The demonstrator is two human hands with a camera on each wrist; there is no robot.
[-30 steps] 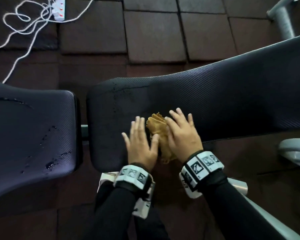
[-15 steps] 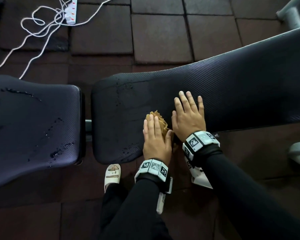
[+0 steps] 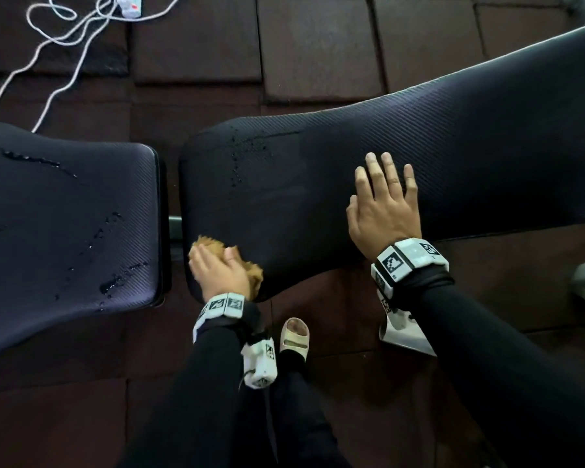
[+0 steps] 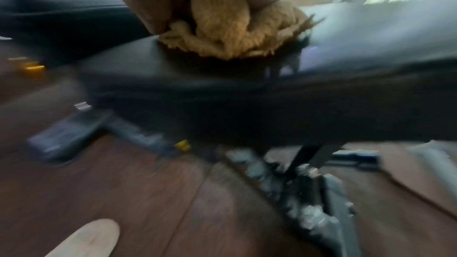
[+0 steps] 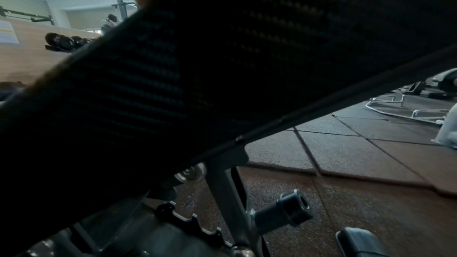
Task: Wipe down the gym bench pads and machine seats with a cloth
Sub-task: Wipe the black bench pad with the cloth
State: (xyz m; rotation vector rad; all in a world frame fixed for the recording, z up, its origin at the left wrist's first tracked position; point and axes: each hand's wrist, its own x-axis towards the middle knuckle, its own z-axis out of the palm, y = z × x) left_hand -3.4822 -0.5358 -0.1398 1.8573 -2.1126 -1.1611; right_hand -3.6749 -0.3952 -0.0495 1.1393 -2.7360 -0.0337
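In the head view, the left hand (image 3: 221, 271) sits at the lower left corner of the long back pad (image 3: 368, 170), clutching a bunched tan cloth (image 3: 254, 272) and pressing it against the pad's near edge. Tufts of the cloth poke out above the knuckles and to the right of the thumb. The left wrist view, blurred, shows the same cloth (image 4: 227, 32) squeezed between the fingers and resting on the dark pad edge (image 4: 197, 77).

The right hand (image 3: 384, 211) lies flat on the back pad further right in the frame, fingers straight and slightly spread, palm down, holding nothing. The right wrist view is mostly filled by the pad's woven-texture surface (image 5: 197, 65), with the bench's metal frame (image 5: 225, 187) and its notched adjuster below.

Water droplets (image 3: 247, 153) dot the back pad near its upper left end. The separate seat pad (image 3: 65, 231) at the left of the frame carries wet streaks and sits just beside the back pad, with a narrow gap between them. A white power strip (image 3: 130, 3) and its looped cable (image 3: 58, 59) lie on the dark floor tiles in the upper left. A foot in a white sandal (image 3: 295, 336) stands below the pad, between the two black sleeves.
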